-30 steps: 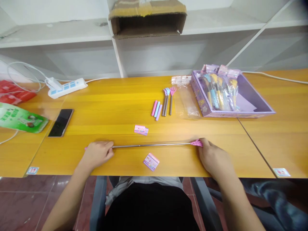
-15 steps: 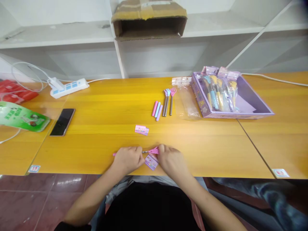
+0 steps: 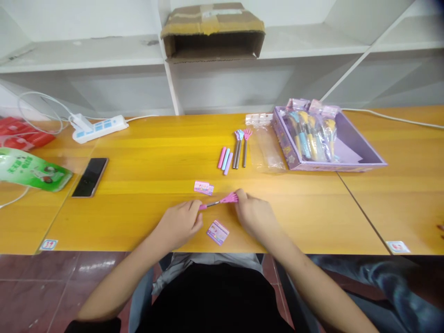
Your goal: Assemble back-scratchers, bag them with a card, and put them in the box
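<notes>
My left hand (image 3: 180, 223) and my right hand (image 3: 255, 215) together hold a small pink telescopic back scratcher (image 3: 222, 201), pushed in short, just above the yellow table (image 3: 149, 162). The left hand grips its handle end; the right hand pinches its pink claw end. A small purple card (image 3: 218, 232) lies between my hands near the table's front edge. Another pink card (image 3: 203, 187) lies just beyond the scratcher.
Three more scratchers and coloured handles (image 3: 234, 155) lie mid-table beside a clear bag (image 3: 267, 148). A purple box (image 3: 347, 148) with packed scratchers stands at the right. A phone (image 3: 90, 176), green packet (image 3: 31, 170), red packet (image 3: 17, 134) and power strip (image 3: 100, 128) are at the left. A cardboard box (image 3: 213, 32) sits on the shelf.
The scratcher was stretched out long between my hands; I pushed it together short, and my hands have since moved it slightly away from me, off the purple card.
</notes>
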Motion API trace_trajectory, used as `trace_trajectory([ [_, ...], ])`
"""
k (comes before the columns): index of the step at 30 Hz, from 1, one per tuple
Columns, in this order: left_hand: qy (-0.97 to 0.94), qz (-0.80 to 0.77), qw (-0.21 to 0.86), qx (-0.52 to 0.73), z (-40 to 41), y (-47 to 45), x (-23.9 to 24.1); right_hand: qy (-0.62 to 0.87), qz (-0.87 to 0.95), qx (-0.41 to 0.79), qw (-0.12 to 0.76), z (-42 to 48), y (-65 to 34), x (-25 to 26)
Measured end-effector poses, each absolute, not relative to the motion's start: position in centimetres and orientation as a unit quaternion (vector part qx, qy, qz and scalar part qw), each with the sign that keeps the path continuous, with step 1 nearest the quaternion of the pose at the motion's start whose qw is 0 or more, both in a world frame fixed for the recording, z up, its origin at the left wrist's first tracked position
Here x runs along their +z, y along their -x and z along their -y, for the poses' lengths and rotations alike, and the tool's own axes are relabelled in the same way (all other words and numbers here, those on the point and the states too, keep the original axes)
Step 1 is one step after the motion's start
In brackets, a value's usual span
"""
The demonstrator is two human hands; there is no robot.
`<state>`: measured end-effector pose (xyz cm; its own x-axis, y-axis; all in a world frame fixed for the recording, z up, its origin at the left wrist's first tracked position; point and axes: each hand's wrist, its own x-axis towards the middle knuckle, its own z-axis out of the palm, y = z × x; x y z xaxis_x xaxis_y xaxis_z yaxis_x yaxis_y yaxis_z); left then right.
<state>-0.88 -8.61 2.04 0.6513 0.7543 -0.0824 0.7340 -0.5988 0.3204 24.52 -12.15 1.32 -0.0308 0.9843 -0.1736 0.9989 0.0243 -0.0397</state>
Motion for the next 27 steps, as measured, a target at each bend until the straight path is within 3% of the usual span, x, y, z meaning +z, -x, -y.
trace_trajectory([
  [4, -0.881, -0.437, 0.174, 0.050, 4.5, 0.7, 3.4, -0.724, -0.689, -0.028, 0.004, 7.0, -27.8, 4.1],
  [8, -0.841, -0.462, 0.252, 0.128, 0.4, -0.4, 2.7, -0.751, -0.660, 0.000, -0.019, 2.1, -31.6, 4.8],
  [13, -0.748, -0.454, 0.364, 0.320, -1.5, -0.2, -0.4, -0.806, -0.583, 0.018, -0.101, -0.5, -36.6, 2.5],
  [18, -0.631, -0.414, 0.507, 0.416, -1.6, 1.3, -2.3, -0.806, -0.565, 0.037, -0.171, -0.4, -38.9, -0.2],
  [27, -0.548, -0.385, 0.578, 0.466, -0.7, 0.3, -2.2, -0.856, -0.510, 0.010, -0.082, -0.4, -39.0, -1.7],
])
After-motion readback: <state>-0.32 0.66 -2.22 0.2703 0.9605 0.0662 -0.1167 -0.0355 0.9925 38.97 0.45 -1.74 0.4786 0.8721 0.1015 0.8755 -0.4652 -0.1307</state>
